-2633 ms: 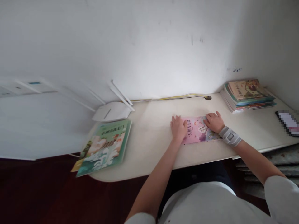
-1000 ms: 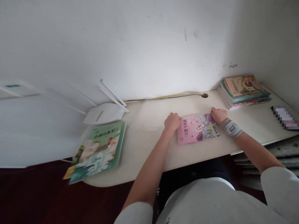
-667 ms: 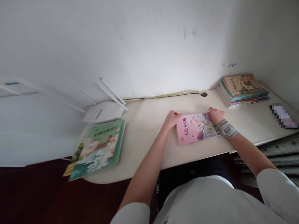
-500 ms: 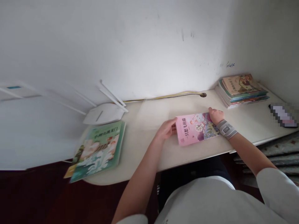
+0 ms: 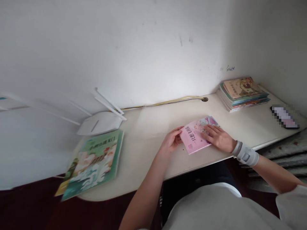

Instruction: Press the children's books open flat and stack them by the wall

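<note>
A pink picture book [image 5: 192, 140] with dark cover lettering lies at a slant near the front edge of the white desk [image 5: 153, 147]. The left edge of the book is pinched between the thumb and fingers of my left hand [image 5: 172, 139]. Across the cover's right part rests my right hand [image 5: 220, 138], its fingers stretched out flat and hiding some of the artwork. A grey band [image 5: 246, 154] circles my right wrist.
At the back right stands a stack of books [image 5: 243, 95], with a phone [image 5: 285, 117] beside it. A white router [image 5: 102, 123] with antennas sits left, behind a green book [image 5: 96, 163] that overhangs the desk edge. Cables [image 5: 168, 101] run along the wall to a hole.
My right hand has left the book's far right corner and now lies flat on its cover. The book has turned a little. My left hand keeps its edge; the view has shifted slightly.
</note>
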Demonstrator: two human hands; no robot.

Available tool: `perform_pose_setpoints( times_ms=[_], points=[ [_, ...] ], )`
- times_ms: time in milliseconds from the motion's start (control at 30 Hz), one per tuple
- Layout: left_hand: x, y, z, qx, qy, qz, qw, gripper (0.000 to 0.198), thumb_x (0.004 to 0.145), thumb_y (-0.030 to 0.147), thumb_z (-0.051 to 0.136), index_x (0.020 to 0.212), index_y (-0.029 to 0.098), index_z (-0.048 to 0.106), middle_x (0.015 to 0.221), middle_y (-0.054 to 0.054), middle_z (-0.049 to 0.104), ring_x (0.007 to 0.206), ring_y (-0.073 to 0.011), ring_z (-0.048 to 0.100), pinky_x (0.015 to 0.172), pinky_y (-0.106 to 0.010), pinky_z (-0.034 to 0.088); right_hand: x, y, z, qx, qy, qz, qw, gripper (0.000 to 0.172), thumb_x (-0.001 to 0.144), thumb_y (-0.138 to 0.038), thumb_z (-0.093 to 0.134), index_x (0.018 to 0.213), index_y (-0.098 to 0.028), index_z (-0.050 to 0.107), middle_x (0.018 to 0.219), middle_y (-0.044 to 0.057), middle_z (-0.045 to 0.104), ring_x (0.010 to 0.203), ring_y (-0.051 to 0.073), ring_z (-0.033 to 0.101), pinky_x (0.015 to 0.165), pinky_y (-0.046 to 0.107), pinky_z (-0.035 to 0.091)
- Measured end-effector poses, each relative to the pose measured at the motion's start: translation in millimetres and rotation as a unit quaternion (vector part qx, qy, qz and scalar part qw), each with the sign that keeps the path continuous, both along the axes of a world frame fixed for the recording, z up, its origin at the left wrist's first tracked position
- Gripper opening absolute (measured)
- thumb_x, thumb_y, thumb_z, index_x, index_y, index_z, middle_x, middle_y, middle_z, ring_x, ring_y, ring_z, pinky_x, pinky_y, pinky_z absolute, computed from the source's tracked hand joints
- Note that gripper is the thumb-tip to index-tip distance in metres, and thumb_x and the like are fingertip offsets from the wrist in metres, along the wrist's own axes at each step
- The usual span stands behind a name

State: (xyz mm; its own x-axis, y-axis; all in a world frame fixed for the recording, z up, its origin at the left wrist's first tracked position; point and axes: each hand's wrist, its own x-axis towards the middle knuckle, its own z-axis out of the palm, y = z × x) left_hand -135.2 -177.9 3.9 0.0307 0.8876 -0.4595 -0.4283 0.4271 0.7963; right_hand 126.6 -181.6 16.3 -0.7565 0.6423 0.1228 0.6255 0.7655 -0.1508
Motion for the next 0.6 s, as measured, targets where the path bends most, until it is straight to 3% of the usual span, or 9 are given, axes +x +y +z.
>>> perform_pose_setpoints(
  times_ms=[67, 167, 300, 433, 533, 600],
  points=[
    [6, -4, 3.2, 0.005, 0.013, -0.022, 1.0, 0.024, 0.07, 0.014, 0.061, 0.093, 0.014, 0.065, 0.073, -0.002, 0.067, 0.057, -0.0106, 0.061, 0.05, -0.021, 0.05, 2, 3, 0.4, 0.017, -0.014, -0.015, 1.0, 0.042, 0.093, -0.022, 0.034, 0.131, -0.033, 0.05, 0.139, 0.003, 0.048, 0.131, 0.024, 0.039, 0.108, 0.04, 0.033],
    [12, -11, 10.5, 0.054, 0.099, -0.026, 0.993, 0.034, 0.078, 0.031, 0.06, 0.108, 0.017, 0.057, 0.077, -0.003, 0.067, 0.058, -0.0129, 0.063, 0.05, -0.024, 0.05, 11, 27, 11.8, 0.095, 0.001, 0.011, 0.995, 0.039, 0.094, -0.02, 0.033, 0.125, -0.027, 0.055, 0.131, 0.009, 0.055, 0.124, 0.025, 0.048, 0.103, 0.042, 0.038],
    [3, -31, 13.1, 0.164, 0.273, 0.023, 0.948, 0.063, 0.08, 0.056, 0.051, 0.13, 0.021, 0.037, 0.099, -0.01, 0.067, 0.069, -0.017, 0.067, 0.057, -0.029, 0.054, 50, 90, 52.5, 0.208, 0.031, -0.038, 0.977, 0.036, 0.094, -0.018, 0.036, 0.126, -0.022, 0.053, 0.131, 0.012, 0.055, 0.123, 0.025, 0.047, 0.102, 0.048, 0.036],
    [-17, -67, -3.5, 0.182, 0.409, 0.034, 0.893, 0.064, 0.082, 0.061, 0.044, 0.13, 0.019, 0.038, 0.103, -0.011, 0.066, 0.078, -0.0199, 0.067, 0.066, -0.036, 0.056, 117, 166, 90.7, 0.25, 0.019, -0.15, 0.956, 0.041, 0.094, -0.024, 0.037, 0.133, -0.016, 0.047, 0.136, 0.013, 0.05, 0.127, 0.026, 0.042, 0.104, 0.046, 0.032],
    [-26, -91, -18.9, 0.157, 0.494, 0.031, 0.855, 0.055, 0.083, 0.056, 0.043, 0.127, 0.023, 0.042, 0.102, -0.008, 0.068, 0.082, -0.0205, 0.068, 0.075, -0.038, 0.056, 162, 207, 92.4, 0.228, 0.002, -0.241, 0.943, 0.047, 0.09, -0.025, 0.044, 0.134, -0.009, 0.045, 0.137, 0.017, 0.046, 0.126, 0.028, 0.041, 0.103, 0.046, 0.031],
    [-28, -97, -24.4, 0.144, 0.514, 0.039, 0.845, 0.051, 0.084, 0.054, 0.043, 0.126, 0.025, 0.043, 0.1, -0.006, 0.069, 0.083, -0.0202, 0.068, 0.078, -0.038, 0.056, 182, 223, 81.2, 0.185, -0.027, -0.244, 0.952, 0.046, 0.089, -0.023, 0.044, 0.132, -0.008, 0.048, 0.134, 0.018, 0.049, 0.122, 0.027, 0.045, 0.102, 0.044, 0.032]
  ],
)
